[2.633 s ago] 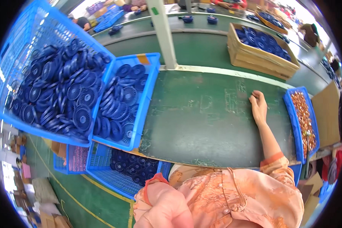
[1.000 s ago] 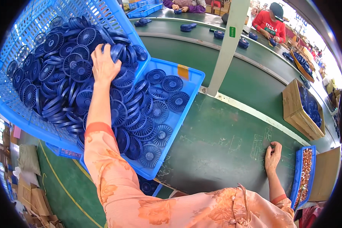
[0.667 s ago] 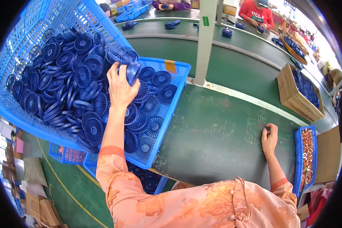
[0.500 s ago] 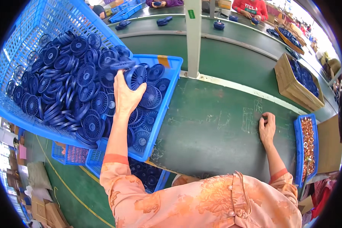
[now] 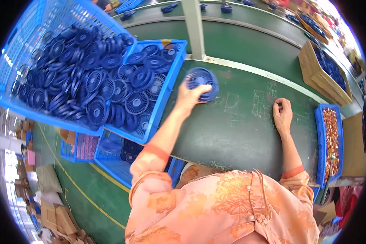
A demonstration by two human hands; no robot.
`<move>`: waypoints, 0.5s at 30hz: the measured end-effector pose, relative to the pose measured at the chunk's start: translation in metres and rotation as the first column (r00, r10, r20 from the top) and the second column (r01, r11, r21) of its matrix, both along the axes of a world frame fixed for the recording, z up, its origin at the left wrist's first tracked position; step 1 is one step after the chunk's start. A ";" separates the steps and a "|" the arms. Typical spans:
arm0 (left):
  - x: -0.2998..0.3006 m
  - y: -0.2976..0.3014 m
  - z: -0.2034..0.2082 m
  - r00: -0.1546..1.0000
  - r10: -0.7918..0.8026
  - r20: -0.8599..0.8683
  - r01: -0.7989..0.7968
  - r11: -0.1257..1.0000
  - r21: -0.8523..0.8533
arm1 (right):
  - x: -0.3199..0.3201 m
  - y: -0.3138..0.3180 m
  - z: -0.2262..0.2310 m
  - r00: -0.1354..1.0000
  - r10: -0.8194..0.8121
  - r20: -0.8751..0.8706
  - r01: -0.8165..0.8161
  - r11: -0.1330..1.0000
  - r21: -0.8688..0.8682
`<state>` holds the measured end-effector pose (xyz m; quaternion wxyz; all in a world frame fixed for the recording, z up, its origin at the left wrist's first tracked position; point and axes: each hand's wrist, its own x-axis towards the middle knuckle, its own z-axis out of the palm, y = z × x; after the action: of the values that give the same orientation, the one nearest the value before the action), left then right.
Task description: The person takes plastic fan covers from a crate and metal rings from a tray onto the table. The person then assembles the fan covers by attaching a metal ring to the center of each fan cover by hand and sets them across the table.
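My left hand [image 5: 187, 98] is closed on a small stack of round dark-blue fan grilles [image 5: 201, 76], thumb on top, over the left part of the green worktable [image 5: 223, 142]. How many grilles are in the stack I cannot tell. Farther right, my right hand [image 5: 283, 116] rests at the tabletop with its fingers curled together. Whatever its fingertips pinch, if anything, is too small to make out. More blue grilles [image 5: 136, 101] fill the shallow blue tray [image 5: 179, 57] left of my left hand. A large blue crate [image 5: 40, 116] heaped with grilles stands beside that tray.
At the table's right end sits a narrow blue bin [image 5: 319, 134] of small copper-coloured parts. Behind it is a cardboard box [image 5: 311, 75] holding blue parts. A pale post [image 5: 193, 30] rises from the table's far edge. Blue crates [image 5: 110, 162] stand below on the left.
My left hand has carried the grilles rightward from above the tray to over the table. My right hand stays in nearly the same place on the table. The view has shifted slightly.
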<state>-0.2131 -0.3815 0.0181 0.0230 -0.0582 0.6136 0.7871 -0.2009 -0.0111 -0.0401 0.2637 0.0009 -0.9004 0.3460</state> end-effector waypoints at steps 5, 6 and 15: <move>0.002 -0.001 0.008 0.985 -0.026 0.170 0.082 0.940 -0.330 | 0.003 0.006 -0.004 1.000 -0.002 0.019 0.003 1.000 -0.029; 0.001 -0.004 0.004 0.996 0.034 0.088 0.027 0.788 -0.615 | 0.004 0.001 -0.002 1.000 -0.003 0.030 0.004 0.999 -0.041; 0.044 -0.062 0.070 0.892 0.001 -0.452 -0.447 0.148 -0.882 | 0.006 0.006 -0.001 0.999 0.008 0.034 -0.008 1.000 0.005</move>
<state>-0.1689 -0.4437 0.0878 -0.2472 -0.0123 0.9471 0.2044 -0.1952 -0.0048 -0.0410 0.2472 -0.0007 -0.9055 0.3448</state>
